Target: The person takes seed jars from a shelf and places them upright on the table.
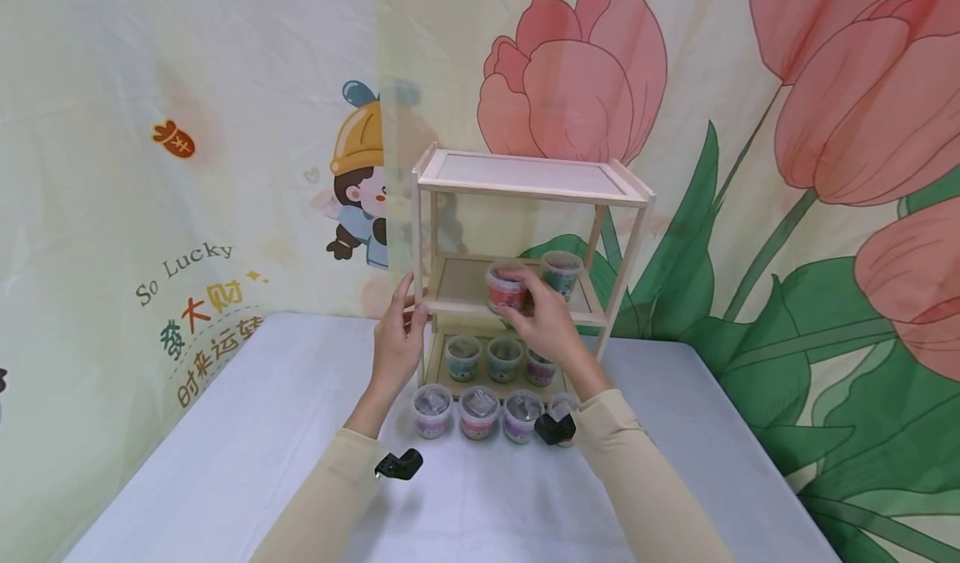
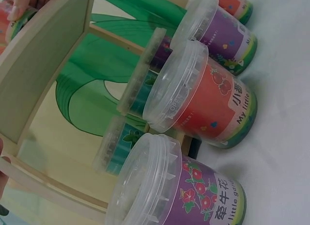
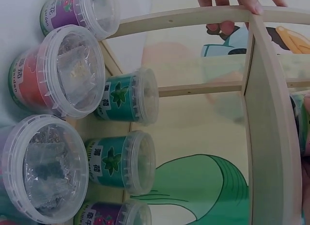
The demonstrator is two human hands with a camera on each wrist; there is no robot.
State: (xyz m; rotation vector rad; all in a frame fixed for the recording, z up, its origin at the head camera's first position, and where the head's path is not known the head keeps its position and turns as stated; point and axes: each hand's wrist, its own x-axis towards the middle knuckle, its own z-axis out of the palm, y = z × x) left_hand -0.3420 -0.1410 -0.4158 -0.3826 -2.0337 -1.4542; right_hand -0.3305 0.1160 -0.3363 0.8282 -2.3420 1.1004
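My right hand (image 1: 546, 321) grips a red-labelled lidded plastic cup (image 1: 506, 295) at the front of the middle board of a small wooden shelf (image 1: 459, 286). Just right of it on that board is a teal-labelled cup (image 1: 562, 273). The left hand (image 1: 401, 330) holds the shelf's left side near the middle board, thumb in front; its fingers (image 3: 226, 26) show past the side rail in the right wrist view. On the bottom board stand two teal cups (image 1: 462, 358) and a purple cup (image 1: 541, 369). Whether the red cup touches the board is hard to tell.
A row of lidded cups (image 1: 480, 413) stands on the white-covered table (image 1: 300, 430) before the shelf, purple and red labels among them. My right wrist partly hides the rightmost. The shelf's top board (image 1: 525, 173) overhangs the hands. Behind hangs a printed curtain (image 1: 285, 130).
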